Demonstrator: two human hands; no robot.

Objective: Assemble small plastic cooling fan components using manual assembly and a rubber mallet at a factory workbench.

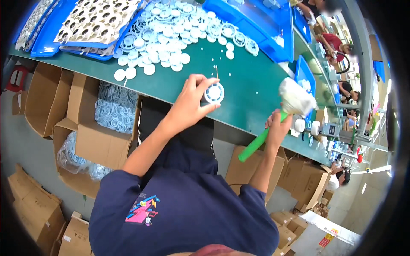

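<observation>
My left hand (190, 102) grips a small round part (214, 92) between thumb and fingers, close to the near edge of the green table (239, 85). The part has a white ring with spoke-like openings, and a thin reddish-brown wire sticks up beside it. On the right, my right hand (277, 128) is closed around the green handle of a mallet (253, 147). White material covers the mallet's head, which is raised to the right of the round part and apart from it.
Pale blue discs and rings (171, 32) are heaped at the back. Blue trays (45, 40) with a moulded insert (96, 21) stand left; a blue bin (260, 27) stands back right. Cardboard boxes (102, 145) holding rings sit below the table. Several people work at far right.
</observation>
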